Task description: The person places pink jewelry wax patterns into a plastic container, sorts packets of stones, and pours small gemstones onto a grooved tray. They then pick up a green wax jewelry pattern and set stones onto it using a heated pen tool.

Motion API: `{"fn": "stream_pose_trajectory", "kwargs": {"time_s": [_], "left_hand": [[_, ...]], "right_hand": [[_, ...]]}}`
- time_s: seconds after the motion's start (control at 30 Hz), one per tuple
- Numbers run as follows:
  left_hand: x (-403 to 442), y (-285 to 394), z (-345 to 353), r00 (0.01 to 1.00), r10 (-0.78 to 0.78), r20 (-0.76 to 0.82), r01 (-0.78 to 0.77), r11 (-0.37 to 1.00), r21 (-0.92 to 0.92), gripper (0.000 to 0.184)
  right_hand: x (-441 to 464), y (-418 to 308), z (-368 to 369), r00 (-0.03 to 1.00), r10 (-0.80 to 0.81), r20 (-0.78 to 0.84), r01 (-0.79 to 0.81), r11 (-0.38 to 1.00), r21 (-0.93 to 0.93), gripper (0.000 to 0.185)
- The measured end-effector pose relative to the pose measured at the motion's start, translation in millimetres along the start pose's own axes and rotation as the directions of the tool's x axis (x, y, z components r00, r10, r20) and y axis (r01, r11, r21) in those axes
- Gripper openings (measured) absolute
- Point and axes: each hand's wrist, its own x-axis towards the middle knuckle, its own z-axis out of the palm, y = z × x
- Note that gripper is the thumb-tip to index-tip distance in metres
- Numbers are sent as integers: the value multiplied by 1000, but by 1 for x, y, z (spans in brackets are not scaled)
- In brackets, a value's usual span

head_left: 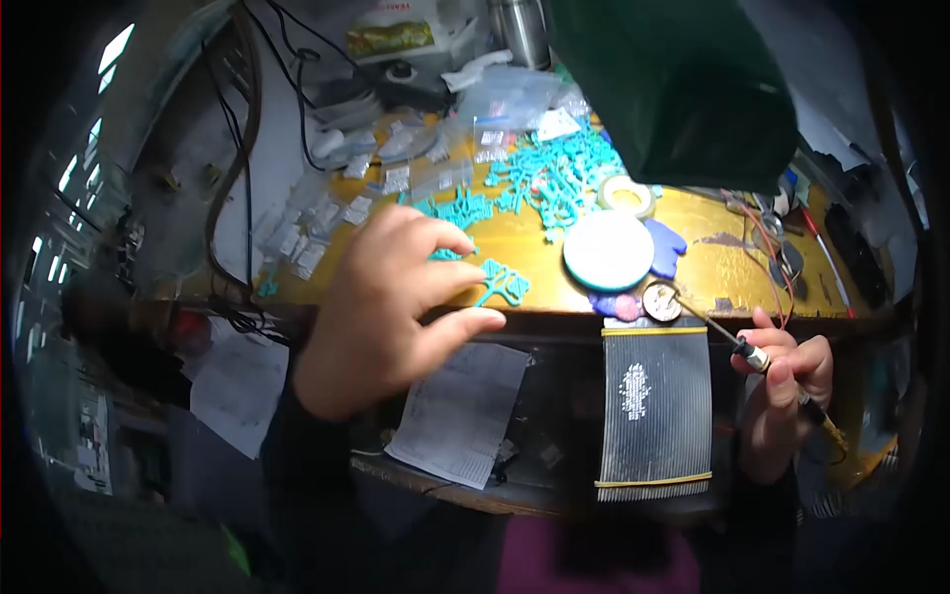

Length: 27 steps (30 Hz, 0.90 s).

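Note:
My left hand (396, 297) is raised over the front of the wooden table (554, 282), fingers curved and apart, with nothing seen between them. Just beyond its fingertips lies a turquoise branched piece (503, 283). My right hand (787, 381) grips a thin metal-shafted tool (754, 354) at its handle. The tool's tip reaches a small round tin (661, 300) at the table's front edge. Beside the tin are a round white disc (608, 249) with a turquoise rim and a purple lump (668, 247). Below hangs a ribbed grey panel (655, 411) with yellow bands.
A heap of turquoise pieces (554, 173) and a tape roll (626, 196) lie farther back. Small plastic bags (297, 238) spread at left. A dark green object (683, 99) overhangs the back right. Red wires (777, 257) run at right; a printed paper (463, 411) lies below.

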Motion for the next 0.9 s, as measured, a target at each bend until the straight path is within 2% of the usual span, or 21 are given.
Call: {"fn": "stream_pose_trajectory", "kwargs": {"time_s": [0.03,0.07,0.1,0.13,0.2,0.27,0.37,0.4,0.6,0.9], "left_hand": [[9,-12,-10,996,20,87,-15,998,-58,20],[22,-31,-19,989,42,145,-38,999,-31,19],[37,-56,-23,992,-25,125,33,998,-60,13],[56,-68,-30,945,-296,142,298,955,7,11],[84,-130,-20,965,-258,-48,261,930,258,12],[103,-188,-9,967,-233,-106,252,940,229,15],[120,-223,4,928,-357,-107,372,875,309,17],[124,-222,9,907,-393,-150,420,820,389,25],[129,-230,20,855,-508,-108,514,797,317,43],[130,-252,26,910,-396,-125,414,845,338,46]], "right_hand": [[1,0,-1,1000,10,-2,-10,1000,22,19],[2,-2,-1,999,38,-14,-37,999,40,19],[2,-3,-1,998,55,-22,-54,997,53,19],[2,-4,-2,997,75,-25,-73,995,64,19],[4,-6,-1,995,98,-34,-96,993,75,19],[4,-7,-2,993,112,-34,-109,989,97,18],[6,-8,-3,990,135,-41,-131,986,103,21],[6,-7,-3,988,146,-46,-141,986,90,25],[4,-5,-2,983,158,-96,-150,985,89,30],[6,-4,-4,989,136,-57,-130,986,100,22]]}}
